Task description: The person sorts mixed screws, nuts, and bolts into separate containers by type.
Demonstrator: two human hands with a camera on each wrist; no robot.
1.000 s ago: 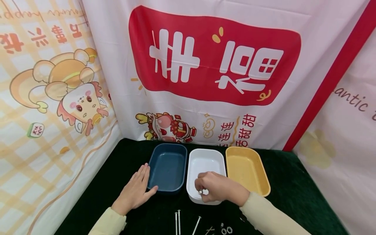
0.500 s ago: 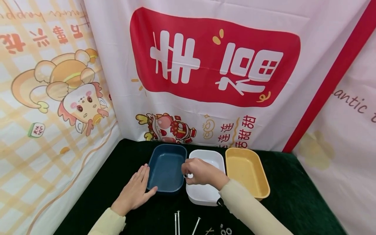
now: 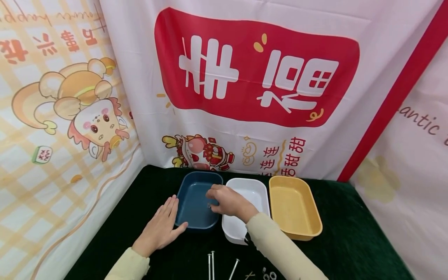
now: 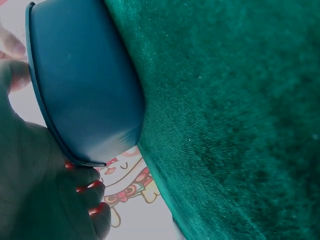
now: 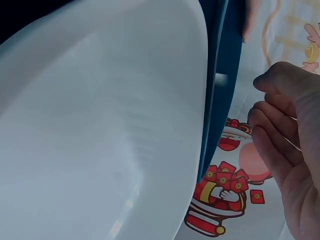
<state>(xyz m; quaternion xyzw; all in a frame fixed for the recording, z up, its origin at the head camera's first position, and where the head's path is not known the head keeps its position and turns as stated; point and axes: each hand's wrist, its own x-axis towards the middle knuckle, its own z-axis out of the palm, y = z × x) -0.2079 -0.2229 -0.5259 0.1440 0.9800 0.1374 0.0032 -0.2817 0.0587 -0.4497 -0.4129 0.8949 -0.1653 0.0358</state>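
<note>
My right hand (image 3: 231, 201), digits parted, sits beside the small blurred part (image 5: 221, 79) over the blue tray (image 3: 194, 208), probably light, hard, slippery, best pinched edgewise; left hand (image 3: 161, 225) straight-fingered against tray side.

Your blue box (image 3: 196, 212) is a smooth, rounded-corner rectangle with a thin lip, standing upright on the dark green cloth (image 3: 168, 258). Your left hand (image 3: 160, 226) rests with straight fingers along its left side, the thumb by the near left corner. Over the box's right part, just beside your right hand (image 3: 229, 200), is a small pale, shiny piece (image 5: 221, 79), blurred and apart from your curved fingertips; you can't make out its exact shape.
</note>
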